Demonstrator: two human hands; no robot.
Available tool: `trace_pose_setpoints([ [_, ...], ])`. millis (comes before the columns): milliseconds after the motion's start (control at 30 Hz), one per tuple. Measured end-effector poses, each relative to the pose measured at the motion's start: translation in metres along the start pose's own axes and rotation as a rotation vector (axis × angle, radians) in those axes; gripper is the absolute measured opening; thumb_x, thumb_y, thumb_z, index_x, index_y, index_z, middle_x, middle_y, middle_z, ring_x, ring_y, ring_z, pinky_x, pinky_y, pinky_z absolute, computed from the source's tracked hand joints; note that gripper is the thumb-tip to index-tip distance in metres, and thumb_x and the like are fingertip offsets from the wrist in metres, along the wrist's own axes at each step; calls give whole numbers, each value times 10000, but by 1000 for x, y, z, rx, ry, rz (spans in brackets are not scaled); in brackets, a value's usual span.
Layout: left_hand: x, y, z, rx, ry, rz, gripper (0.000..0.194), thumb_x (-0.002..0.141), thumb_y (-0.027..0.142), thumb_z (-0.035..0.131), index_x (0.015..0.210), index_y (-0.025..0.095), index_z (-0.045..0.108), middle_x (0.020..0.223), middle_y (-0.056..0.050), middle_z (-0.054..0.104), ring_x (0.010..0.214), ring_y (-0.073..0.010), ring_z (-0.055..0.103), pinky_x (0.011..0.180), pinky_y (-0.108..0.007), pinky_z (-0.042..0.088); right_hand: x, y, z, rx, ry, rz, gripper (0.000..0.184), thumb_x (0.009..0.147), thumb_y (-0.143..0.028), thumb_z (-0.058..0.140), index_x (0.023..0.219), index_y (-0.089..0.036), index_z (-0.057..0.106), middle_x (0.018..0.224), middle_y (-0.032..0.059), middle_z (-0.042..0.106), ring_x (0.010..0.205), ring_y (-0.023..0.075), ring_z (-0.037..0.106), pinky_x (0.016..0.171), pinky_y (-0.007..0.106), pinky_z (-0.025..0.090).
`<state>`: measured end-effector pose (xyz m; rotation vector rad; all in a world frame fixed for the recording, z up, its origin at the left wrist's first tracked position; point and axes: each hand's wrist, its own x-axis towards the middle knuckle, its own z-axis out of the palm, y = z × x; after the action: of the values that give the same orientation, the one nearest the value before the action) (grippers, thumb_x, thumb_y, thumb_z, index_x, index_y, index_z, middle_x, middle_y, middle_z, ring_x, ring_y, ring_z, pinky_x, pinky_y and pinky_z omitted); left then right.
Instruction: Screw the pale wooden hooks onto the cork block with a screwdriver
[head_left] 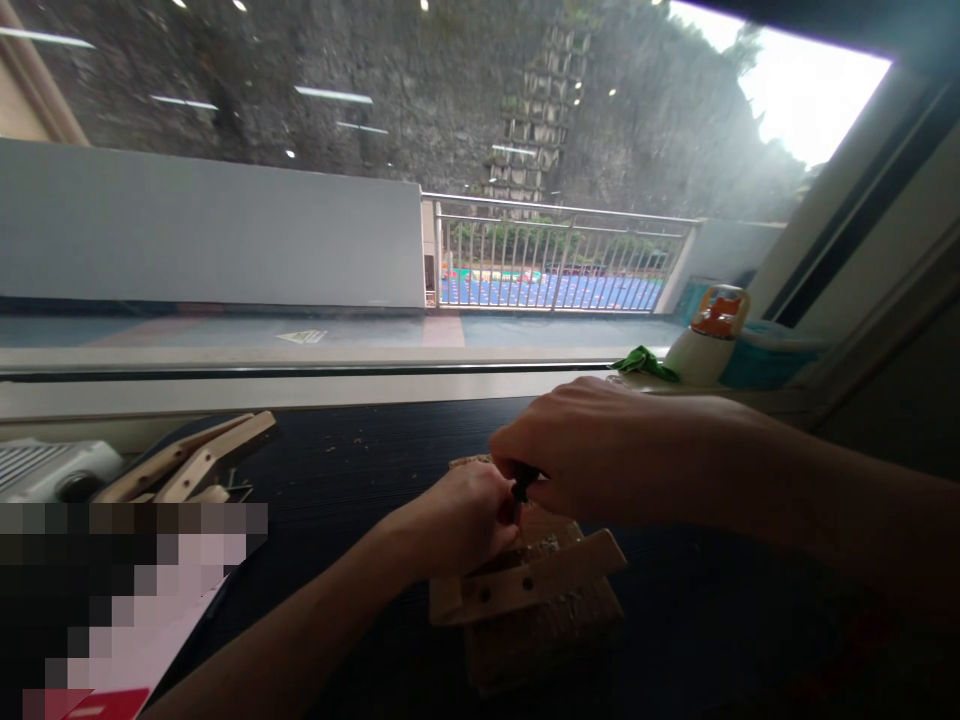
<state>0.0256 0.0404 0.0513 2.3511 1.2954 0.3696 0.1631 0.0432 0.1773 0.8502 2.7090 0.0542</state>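
My right hand [577, 450] reaches in from the right, its fingers closed round a slim black-handled tool [524, 484] that points down. The tool's tip is hidden by my fingers. My left hand [469, 515] is closed right beside the tool's lower end, over the wood; what its fingertips pinch is hidden. Below both hands, a wooden strip [551, 578] with two dark holes lies across a worn wooden block [596, 605]. More of the wood shows behind my left hand, with a rough, chipped surface.
The work lies on a dark tabletop [322, 480] scattered with small chips. At left are several shaped wooden pieces [217, 455] and a white appliance [64, 468]. On the sill at right stand a white-and-orange bottle [705, 340], a green cloth [643, 364] and a teal container [772, 358].
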Motion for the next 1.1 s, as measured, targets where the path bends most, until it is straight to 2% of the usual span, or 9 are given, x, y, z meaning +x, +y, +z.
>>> trace_pose_setpoints([
  [133, 0, -2, 3, -13, 26, 7, 78, 740, 131, 537, 720, 129, 612, 631, 15, 546, 581, -97, 440, 524, -199, 309, 4, -2, 2, 20, 31, -20, 131, 742, -130, 560, 693, -189, 666, 602, -3, 607, 521, 109, 467, 455, 244, 288],
  [367, 1, -2, 3, -9, 17, 47, 178, 737, 133, 518, 559, 134, 514, 546, 43, 439, 544, -78, 391, 505, -198, 270, 7, 0, 5, -63, 44, 84, 159, 766, -223, 548, 693, -180, 682, 593, 34, 591, 488, 118, 432, 439, 255, 247],
  [467, 1, -1, 2, -4, 23, 51, 210, 736, 132, 522, 528, 134, 489, 533, 45, 417, 538, -74, 374, 508, -197, 271, 4, 0, 3, -59, 21, 70, 143, 744, -249, 574, 758, -188, 703, 624, 31, 608, 510, 122, 452, 445, 249, 254],
  [600, 2, -2, 2, -3, 16, 31, 164, 728, 151, 526, 567, 140, 557, 545, 34, 475, 545, -87, 404, 511, -200, 284, 2, 5, 1, -13, 46, -19, 152, 720, -170, 582, 801, -200, 707, 686, 15, 639, 595, 122, 516, 507, 241, 301],
  [767, 2, -2, 2, -17, -12, -1, 126, 742, 152, 525, 643, 143, 603, 573, 26, 549, 540, -92, 451, 506, -200, 300, 5, 9, 3, -8, 19, -49, 150, 782, -165, 548, 777, -184, 697, 691, 10, 643, 620, 111, 522, 527, 235, 313],
  [1000, 1, -1, 3, -44, 11, 27, 103, 748, 128, 524, 704, 146, 617, 631, 15, 605, 562, -102, 496, 531, -205, 339, 7, 5, 2, -26, 5, 86, 285, 852, -313, 476, 693, -168, 662, 652, 23, 616, 545, 109, 462, 482, 252, 279],
  [1100, 1, -1, 2, -19, 5, 33, 115, 740, 135, 531, 649, 147, 599, 636, 6, 599, 587, -111, 504, 549, -207, 353, 5, 3, -1, -16, -16, 53, 168, 803, -278, 540, 777, -190, 681, 698, 15, 633, 593, 122, 504, 511, 251, 304],
])
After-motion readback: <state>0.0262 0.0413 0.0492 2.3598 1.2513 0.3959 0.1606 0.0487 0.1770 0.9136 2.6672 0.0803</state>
